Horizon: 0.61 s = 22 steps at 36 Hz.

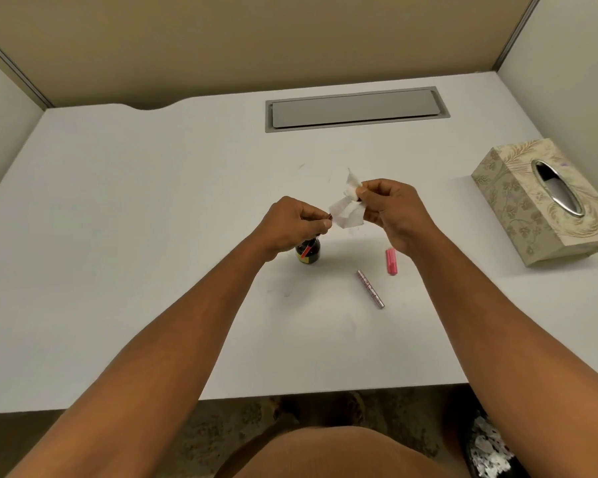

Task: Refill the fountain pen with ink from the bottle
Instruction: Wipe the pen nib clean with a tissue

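Observation:
Above the white desk (152, 236), my left hand (289, 224) pinches a small dark pen part whose tip shows at its fingertips. My right hand (390, 212) holds a crumpled white tissue (347, 205) against that tip. Under my left hand stands the dark ink bottle (308, 251), partly hidden, with a red and yellow label. A silver patterned pen barrel (370, 289) lies on the desk nearer to me. A pink pen piece (391, 261) lies just below my right hand.
A patterned tissue box (518, 208) with a silver oval slot stands at the right edge. A grey cable tray lid (356, 108) is set into the desk at the back. Partition walls close off the left, back and right sides.

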Each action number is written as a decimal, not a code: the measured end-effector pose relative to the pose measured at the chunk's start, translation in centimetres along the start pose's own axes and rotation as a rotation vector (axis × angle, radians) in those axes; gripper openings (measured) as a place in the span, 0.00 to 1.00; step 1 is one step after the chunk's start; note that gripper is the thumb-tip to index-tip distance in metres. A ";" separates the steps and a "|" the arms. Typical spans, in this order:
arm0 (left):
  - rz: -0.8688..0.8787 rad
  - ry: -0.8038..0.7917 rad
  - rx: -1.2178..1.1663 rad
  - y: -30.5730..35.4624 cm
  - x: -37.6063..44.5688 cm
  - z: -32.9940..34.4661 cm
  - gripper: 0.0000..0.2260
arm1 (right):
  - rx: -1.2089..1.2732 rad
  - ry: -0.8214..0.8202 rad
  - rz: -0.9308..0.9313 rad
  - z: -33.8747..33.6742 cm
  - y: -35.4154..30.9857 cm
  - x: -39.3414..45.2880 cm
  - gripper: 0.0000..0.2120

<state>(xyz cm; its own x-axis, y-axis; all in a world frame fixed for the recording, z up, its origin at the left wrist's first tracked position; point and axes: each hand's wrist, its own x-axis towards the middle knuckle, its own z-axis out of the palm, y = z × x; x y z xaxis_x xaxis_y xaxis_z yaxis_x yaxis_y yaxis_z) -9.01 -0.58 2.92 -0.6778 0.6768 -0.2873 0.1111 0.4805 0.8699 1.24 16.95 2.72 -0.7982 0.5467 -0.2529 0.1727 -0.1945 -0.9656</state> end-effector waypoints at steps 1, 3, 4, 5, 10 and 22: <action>-0.002 0.000 -0.002 0.0 0.0 -0.1 0.04 | 0.012 -0.012 -0.002 -0.1 -0.1 0.0 0.04; -0.007 -0.005 0.006 -0.1 0.1 0.0 0.05 | 0.019 -0.037 -0.002 -0.2 -0.1 0.1 0.04; -0.007 -0.007 0.018 0.0 0.1 0.1 0.05 | 0.011 -0.051 0.000 -0.1 -0.1 0.1 0.04; -0.004 -0.007 0.031 0.1 0.2 0.1 0.06 | 0.002 -0.069 0.001 0.0 -0.2 0.0 0.04; 0.016 0.003 0.120 0.3 0.3 0.3 0.07 | -0.042 -0.130 0.015 0.3 -0.1 -0.3 0.08; 0.089 0.011 0.293 0.5 -0.1 0.4 0.07 | -0.091 -0.145 0.152 0.2 -0.3 0.0 0.03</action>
<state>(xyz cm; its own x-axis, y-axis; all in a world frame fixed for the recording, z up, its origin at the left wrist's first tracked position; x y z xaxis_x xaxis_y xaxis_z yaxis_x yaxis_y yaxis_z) -8.57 -0.15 3.22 -0.6635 0.7181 -0.2099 0.3737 0.5612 0.7385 1.11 16.84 3.00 -0.8326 0.3924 -0.3910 0.3437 -0.1876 -0.9202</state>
